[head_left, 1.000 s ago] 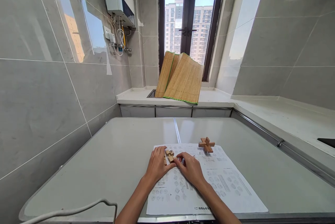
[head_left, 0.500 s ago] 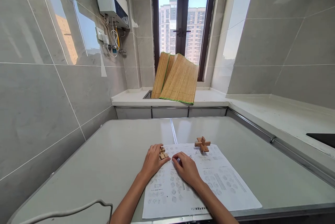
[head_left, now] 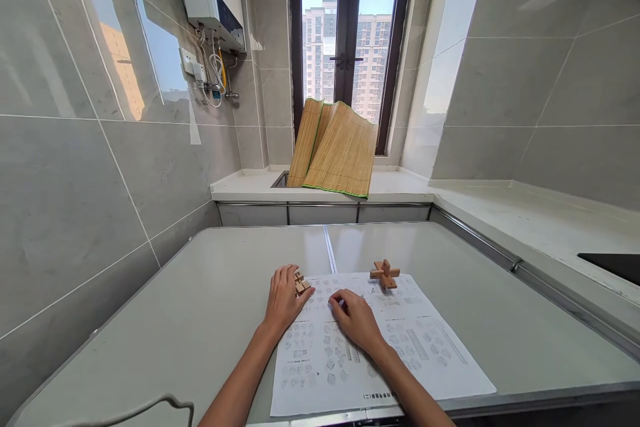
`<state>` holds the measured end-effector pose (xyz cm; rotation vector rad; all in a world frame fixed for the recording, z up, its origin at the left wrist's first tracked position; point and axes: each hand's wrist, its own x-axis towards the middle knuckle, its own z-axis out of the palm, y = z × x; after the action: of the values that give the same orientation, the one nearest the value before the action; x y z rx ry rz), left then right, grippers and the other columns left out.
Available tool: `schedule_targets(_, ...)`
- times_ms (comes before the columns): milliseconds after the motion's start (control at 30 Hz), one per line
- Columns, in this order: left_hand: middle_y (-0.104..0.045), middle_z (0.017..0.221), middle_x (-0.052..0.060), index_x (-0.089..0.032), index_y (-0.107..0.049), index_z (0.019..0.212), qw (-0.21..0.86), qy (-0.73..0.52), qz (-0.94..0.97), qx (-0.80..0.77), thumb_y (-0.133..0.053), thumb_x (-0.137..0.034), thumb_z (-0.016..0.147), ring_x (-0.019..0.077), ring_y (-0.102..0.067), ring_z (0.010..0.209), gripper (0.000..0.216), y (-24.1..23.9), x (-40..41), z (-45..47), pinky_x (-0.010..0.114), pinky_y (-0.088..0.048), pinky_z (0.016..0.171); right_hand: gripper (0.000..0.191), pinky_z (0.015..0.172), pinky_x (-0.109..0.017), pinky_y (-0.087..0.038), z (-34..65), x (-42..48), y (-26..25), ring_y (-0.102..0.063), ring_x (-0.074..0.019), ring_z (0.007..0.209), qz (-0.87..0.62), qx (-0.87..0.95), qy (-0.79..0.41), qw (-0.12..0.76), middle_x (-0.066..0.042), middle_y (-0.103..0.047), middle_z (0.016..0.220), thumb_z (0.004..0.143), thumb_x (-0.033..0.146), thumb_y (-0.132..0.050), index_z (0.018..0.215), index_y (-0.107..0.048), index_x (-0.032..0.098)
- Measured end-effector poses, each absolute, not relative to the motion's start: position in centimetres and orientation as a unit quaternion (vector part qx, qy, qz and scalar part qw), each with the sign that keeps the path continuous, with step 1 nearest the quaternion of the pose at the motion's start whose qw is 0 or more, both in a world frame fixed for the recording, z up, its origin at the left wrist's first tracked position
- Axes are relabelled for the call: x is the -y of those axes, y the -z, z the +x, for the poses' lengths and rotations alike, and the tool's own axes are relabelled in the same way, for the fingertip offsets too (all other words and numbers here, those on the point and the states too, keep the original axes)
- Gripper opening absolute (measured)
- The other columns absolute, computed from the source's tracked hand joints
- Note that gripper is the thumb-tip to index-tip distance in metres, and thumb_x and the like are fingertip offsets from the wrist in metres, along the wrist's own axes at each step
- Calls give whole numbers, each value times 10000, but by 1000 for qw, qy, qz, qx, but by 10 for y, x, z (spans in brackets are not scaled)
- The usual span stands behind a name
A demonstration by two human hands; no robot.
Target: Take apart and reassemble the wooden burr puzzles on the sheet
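Observation:
My left hand [head_left: 283, 297] rests at the upper left corner of a printed instruction sheet [head_left: 400, 354], its fingers curled around a small cluster of wooden puzzle pieces [head_left: 301, 282]. My right hand [head_left: 355, 320] lies on the sheet a short way to the right, fingers bent and pressed down on the paper, with nothing visible in them. An assembled wooden cross-shaped puzzle [head_left: 385, 274] sits apart on the sheet's top edge, beyond my right hand.
The sheet lies on a grey table [head_left: 210, 307] with a seam down its middle. A white cable [head_left: 130, 408] crosses the near left corner. Bamboo mats [head_left: 336, 150] lean against the window on a white counter [head_left: 525, 214]. Tiled wall stands at left.
My left hand has slid the wooden pieces left and away, off toward the sheet's corner. My right hand has separated from them and stays on the paper.

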<state>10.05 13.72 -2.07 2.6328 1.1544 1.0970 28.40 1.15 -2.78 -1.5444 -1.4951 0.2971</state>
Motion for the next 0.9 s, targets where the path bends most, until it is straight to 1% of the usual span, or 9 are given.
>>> schedule_targets(67,-558,1322,117,-231,-500,1285,30,-366,862,-349,-619,-410,920,319,-489,1273,424,16,-129,103,483,-419,1047,330,705,-305,-474,285,-13,27,-656,-208,732,-626,592,-139,488,-37,-744,835,954,467,-490,856,-705,237)
schedule_targets(133,-543,1340,112,-248,-502,1279,38,-363,873,-322,-581,-378,948,314,-481,1287,365,12,-120,107,477,-433,1036,362,681,-301,-472,287,-15,27,-638,-199,681,-623,566,-168,513,-29,-740,789,948,512,-501,833,-699,231)
schedule_targets(300,-546,1331,103,-256,-538,1217,47,-324,900,-287,-540,-350,970,314,-493,1268,264,5,-103,113,498,-437,1012,456,558,-286,-456,295,-21,29,-555,-158,525,-582,458,-271,615,-19,-696,702,898,628,-545,814,-688,203)
schedule_targets(433,-553,1322,103,-250,-549,1185,52,-317,905,-277,-525,-312,974,307,-517,1241,221,4,-99,113,502,-430,1020,402,440,-232,-372,306,-25,33,-467,-107,459,-514,304,-354,720,16,-645,675,812,602,-690,843,-656,203)
schedule_targets(500,-553,1319,101,-252,-553,1174,58,-318,906,-273,-519,-306,975,305,-518,1242,209,5,-98,113,501,-435,1025,391,407,-209,-348,313,-26,36,-471,-95,466,-482,247,-380,750,18,-641,695,794,582,-723,866,-630,210)
schedule_targets(600,-555,1305,99,-253,-554,1163,71,-317,905,-273,-507,-308,979,301,-527,1238,198,6,-98,113,509,-442,1031,401,380,-193,-357,324,-28,42,-493,-92,476,-445,192,-404,776,18,-618,694,792,590,-720,857,-583,219)
schedule_targets(700,-558,1294,101,-258,-560,1156,79,-318,904,-275,-503,-313,978,304,-544,1219,195,6,-98,113,525,-450,1026,411,361,-189,-370,333,-32,48,-476,-84,453,-415,153,-416,795,31,-582,662,793,609,-704,825,-549,229)
schedule_targets(900,-562,1268,97,-258,-573,1133,83,-314,904,-278,-497,-308,983,300,-543,1207,176,4,-97,112,552,-417,1061,417,355,-186,-372,345,-36,56,-484,-83,454,-375,84,-423,820,28,-571,648,855,632,-584,747,-490,240)
